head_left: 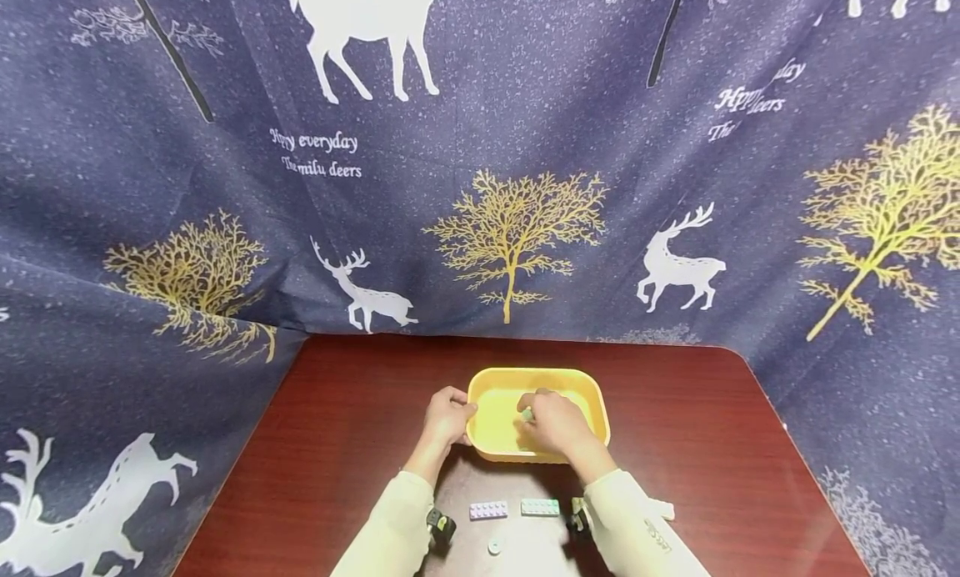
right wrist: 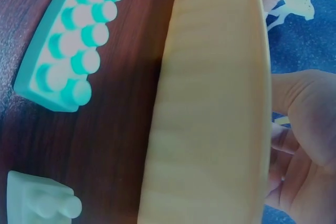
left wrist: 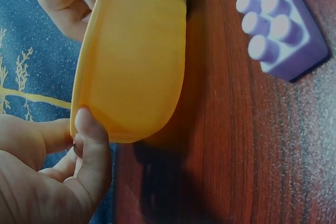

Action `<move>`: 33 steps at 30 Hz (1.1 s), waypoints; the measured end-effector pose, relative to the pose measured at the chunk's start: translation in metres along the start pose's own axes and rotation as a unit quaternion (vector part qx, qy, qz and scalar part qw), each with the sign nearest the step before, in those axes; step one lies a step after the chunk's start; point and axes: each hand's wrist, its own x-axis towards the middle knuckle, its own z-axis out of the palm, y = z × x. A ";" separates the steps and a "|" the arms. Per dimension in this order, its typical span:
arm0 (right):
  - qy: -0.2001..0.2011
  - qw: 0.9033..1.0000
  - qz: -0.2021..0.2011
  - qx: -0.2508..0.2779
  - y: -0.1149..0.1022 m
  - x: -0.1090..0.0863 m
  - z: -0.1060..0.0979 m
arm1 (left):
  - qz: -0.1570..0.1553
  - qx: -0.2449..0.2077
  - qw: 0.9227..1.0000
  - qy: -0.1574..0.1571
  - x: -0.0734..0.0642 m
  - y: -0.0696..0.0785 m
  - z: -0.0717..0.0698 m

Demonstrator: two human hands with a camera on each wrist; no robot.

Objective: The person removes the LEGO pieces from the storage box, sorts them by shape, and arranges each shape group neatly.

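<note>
A yellow plastic bin [head_left: 491,456] sits on the table. My left hand [head_left: 447,416] pinches its left rim, thumb over the edge and fingers outside, as the left wrist view shows close up; the same hand [left wrist: 58,166] appears there. Inside the bin, my right hand [head_left: 555,420] holds a small light green piece [head_left: 528,414] between thumb and fingers, mostly covered by the hand. In the right wrist view the bin's wall [right wrist: 210,103] hides the fingertips of that hand [right wrist: 310,135].
In front of the bin lie a purple toy brick [head_left: 488,510], a teal toy brick [head_left: 540,507] and a small pale round piece [head_left: 494,546]. A pale green brick [right wrist: 39,200] lies near my right wrist. A white piece [head_left: 663,509] shows beside the right sleeve. Patterned cloth [head_left: 510,143] hangs behind the table.
</note>
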 end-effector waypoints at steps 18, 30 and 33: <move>0.013 1.000 -0.008 0.007 -0.012 -0.018 -0.018 | 0.000 0.002 1.000 0.001 0.001 -0.001 0.000; 0.056 0.998 -0.012 0.009 -0.019 -0.035 -0.023 | -0.006 -0.001 1.000 0.002 0.001 -0.002 0.001; 0.069 0.997 -0.015 0.008 -0.021 -0.038 -0.023 | -0.007 0.001 1.000 0.004 0.001 -0.002 0.001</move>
